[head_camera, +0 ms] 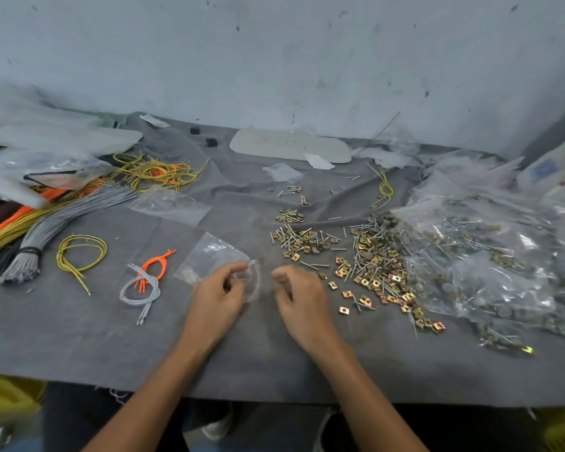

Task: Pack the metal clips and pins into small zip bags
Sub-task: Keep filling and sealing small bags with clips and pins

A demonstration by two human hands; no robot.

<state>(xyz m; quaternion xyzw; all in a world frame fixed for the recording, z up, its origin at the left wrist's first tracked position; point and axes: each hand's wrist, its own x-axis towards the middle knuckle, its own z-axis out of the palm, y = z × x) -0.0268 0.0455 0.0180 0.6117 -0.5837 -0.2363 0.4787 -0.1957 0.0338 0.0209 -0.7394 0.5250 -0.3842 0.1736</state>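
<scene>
On the grey cloth table [79, 337] our left hand [219, 288] pinches the small clear zip bag [209, 256] at its mouth. Our right hand [299, 288] curls beside it, load unclear. Next, we judge: feed in the brass square clips and steel pins [372, 265] heaped rightward.

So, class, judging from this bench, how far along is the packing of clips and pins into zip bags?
Looks done: filled bags lie piled on the right. In hand: the left hand holds a small zip bag at its mouth; the right hand curls beside it, contents unclear. Left: a big heap of loose clips and pins on the grey cloth.
</scene>
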